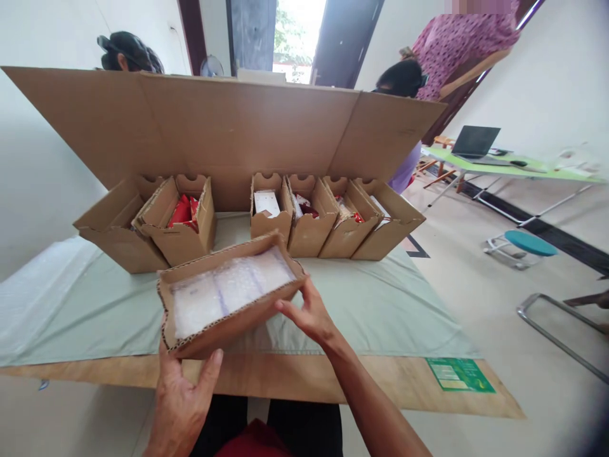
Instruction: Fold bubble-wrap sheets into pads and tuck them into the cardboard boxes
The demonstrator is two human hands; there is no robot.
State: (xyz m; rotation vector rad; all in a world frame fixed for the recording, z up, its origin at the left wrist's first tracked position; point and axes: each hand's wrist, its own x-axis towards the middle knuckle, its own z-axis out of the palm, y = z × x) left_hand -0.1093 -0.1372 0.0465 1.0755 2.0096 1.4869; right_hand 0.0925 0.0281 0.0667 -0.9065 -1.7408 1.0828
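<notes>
The shallow cardboard box (228, 327) hangs tilted, open-topped, above the tabletop (309, 377). A clear bubble-wrap packet (228, 289) fills it.

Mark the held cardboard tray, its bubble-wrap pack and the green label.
shallow brown cardboard tray (228, 330): head view, front wall.
clear bubble-wrap pack (228, 289): head view, middle.
green rectangular paper label (459, 374): head view, centre.

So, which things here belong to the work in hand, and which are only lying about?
In hand: cardboard tray, bubble-wrapped packet inside, left hand, right hand, row of small boxes behind.
Lying about: laptop, blue stool, green label.
</notes>
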